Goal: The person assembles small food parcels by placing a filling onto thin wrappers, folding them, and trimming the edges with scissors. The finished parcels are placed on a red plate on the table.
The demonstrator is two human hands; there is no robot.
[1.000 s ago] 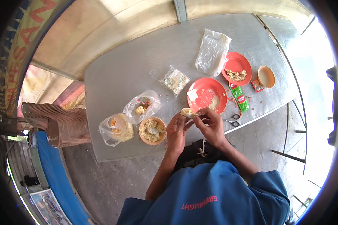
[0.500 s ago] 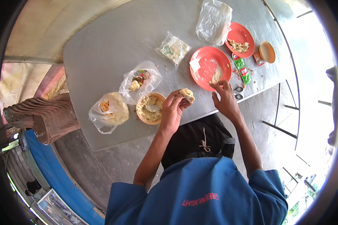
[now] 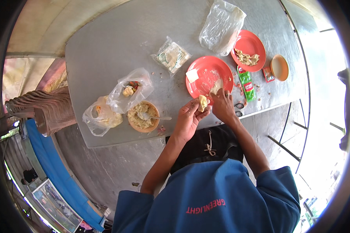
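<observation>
My left hand pinches a small folded dumpling of pale dough between thumb and fingers, just at the near edge of a red plate. Beside it, my right hand reaches over the plate's near right rim, fingers stretched down to a smear of pale paste. The fingertips appear to touch the paste; the thumb is partly hidden. A square white wrapper lies on the plate's left side. Left of my hands stands an orange bowl of mashed filling with a spoon in it.
A second red plate holds several folded dumplings. Right of it stands an orange cup. Green sachets and scissors lie nearby. Plastic bags with food, packed wrappers and a clear bag rest on the grey table.
My two hands have come closer together. The left has moved with the dumpling toward the plate, and the right fingers remain at the paste. The whole view has shifted slightly.
</observation>
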